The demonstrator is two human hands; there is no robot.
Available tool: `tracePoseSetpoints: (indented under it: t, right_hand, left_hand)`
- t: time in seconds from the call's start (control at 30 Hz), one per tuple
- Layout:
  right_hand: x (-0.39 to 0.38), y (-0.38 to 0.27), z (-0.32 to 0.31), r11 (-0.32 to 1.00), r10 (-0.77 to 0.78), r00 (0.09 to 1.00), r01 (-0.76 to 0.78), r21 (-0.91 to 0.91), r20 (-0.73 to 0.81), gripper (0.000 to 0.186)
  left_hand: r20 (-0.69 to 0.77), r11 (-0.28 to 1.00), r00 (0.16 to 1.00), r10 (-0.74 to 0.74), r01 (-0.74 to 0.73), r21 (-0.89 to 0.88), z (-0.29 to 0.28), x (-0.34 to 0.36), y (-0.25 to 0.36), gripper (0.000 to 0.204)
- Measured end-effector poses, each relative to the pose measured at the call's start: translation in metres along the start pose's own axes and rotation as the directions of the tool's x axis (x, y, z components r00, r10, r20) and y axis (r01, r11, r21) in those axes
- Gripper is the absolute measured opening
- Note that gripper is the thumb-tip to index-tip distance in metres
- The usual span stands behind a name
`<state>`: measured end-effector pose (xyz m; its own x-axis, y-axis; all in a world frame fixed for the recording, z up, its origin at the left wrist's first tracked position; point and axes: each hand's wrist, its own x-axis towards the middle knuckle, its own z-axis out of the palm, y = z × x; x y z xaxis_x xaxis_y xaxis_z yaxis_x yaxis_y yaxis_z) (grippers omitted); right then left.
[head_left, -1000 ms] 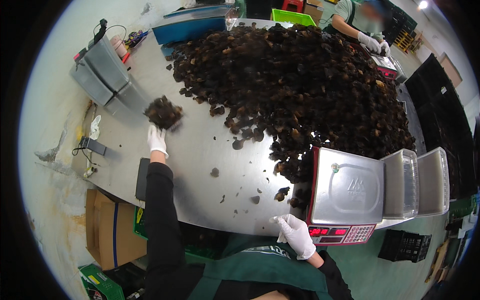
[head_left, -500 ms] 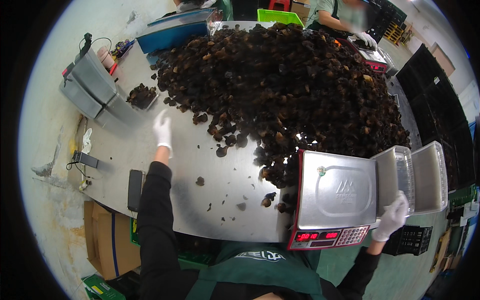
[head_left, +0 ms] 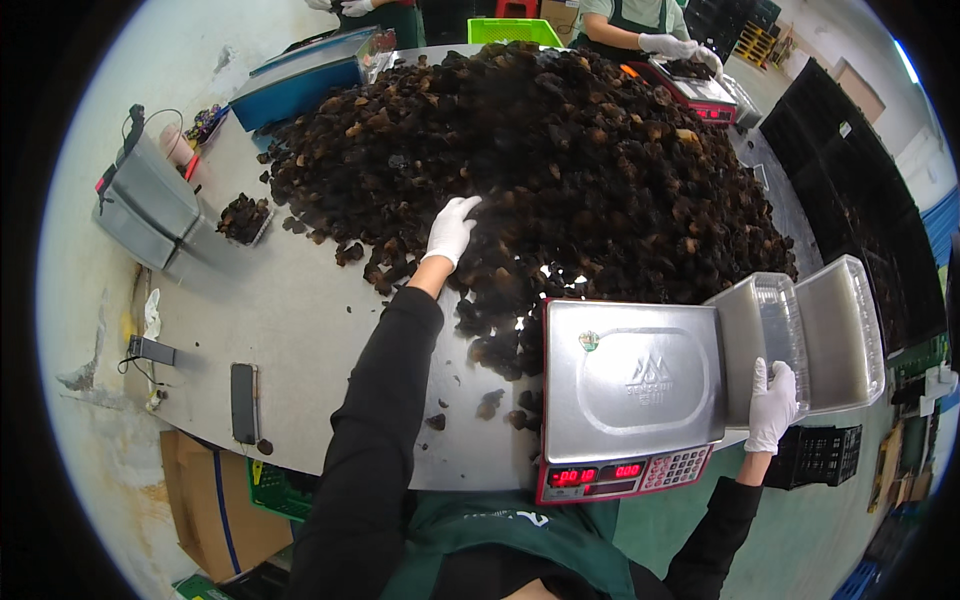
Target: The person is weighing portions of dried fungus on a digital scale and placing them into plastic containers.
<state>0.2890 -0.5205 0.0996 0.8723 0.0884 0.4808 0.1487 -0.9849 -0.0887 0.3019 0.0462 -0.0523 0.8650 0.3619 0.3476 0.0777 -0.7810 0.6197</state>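
A large heap of dark brown, curled pieces that look like wood ear mushrooms [head_left: 560, 150] covers the far part of the metal table [head_left: 290, 350]. My left hand [head_left: 452, 232], in a white glove, reaches over the heap's near left edge. Its fingers are apart and nothing shows in them. At the right, my gloved right hand [head_left: 773, 405] has thumb and fingers on either side of the near rim of a clear plastic tray [head_left: 750, 320]. That tray belongs to a stack beside a scale [head_left: 635, 370] with a bare steel plate and lit red digits.
A second stack of clear trays [head_left: 845, 330] stands farther right. Left lie a filled tray of mushrooms [head_left: 243, 220], grey bins [head_left: 150, 200] and a phone [head_left: 244, 403]. A blue box [head_left: 300, 85] and green crate [head_left: 513, 33] stand behind. Across the table a co-worker's gloved hands [head_left: 680, 48] work over another scale.
My left hand has moved from beside the filled tray rightward to the heap. My right hand stays at the clear trays. The whole view has shifted somewhat.
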Motion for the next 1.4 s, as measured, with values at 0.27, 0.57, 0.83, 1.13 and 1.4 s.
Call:
tracePoseSetpoints:
  t: [0.27, 0.57, 0.83, 1.13, 1.4]
  right_hand:
    - [-0.003, 0.007, 0.009, 0.998, -0.042, 0.998, 0.039, -0.052, -0.052, 0.041]
    - [-0.004, 0.021, -0.002, 0.920, -0.225, 0.970, 0.242, 0.309, -0.090, 0.013]
    - [0.015, 0.030, 0.002, 0.956, -0.186, 0.978, 0.157, 0.248, 0.096, 0.028]
    - [-0.012, -0.010, -0.023, 0.950, -0.223, 0.871, 0.296, 0.104, -0.437, 0.018]
    - [-0.104, -0.077, -0.010, 0.719, -0.677, 0.735, 0.672, 0.174, -0.042, 0.015]
  left_hand:
    - [0.214, 0.984, 0.965, 0.152, -0.168, 0.056, -0.054, -0.136, 0.042, 0.040]
    - [0.279, 0.988, 0.960, -0.024, 0.065, -0.138, -0.098, -0.195, 0.057, 0.070]
    - [0.085, 0.675, 0.918, -0.389, 0.346, -0.652, -0.127, -0.209, 0.046, 0.033]
    - [0.596, 0.728, 0.652, -0.468, 0.667, -0.159, -0.241, -0.321, 0.088, 0.019]
    - [0.315, 0.924, 0.906, -0.283, 0.169, 0.343, -0.254, -0.347, 0.062, 0.021]
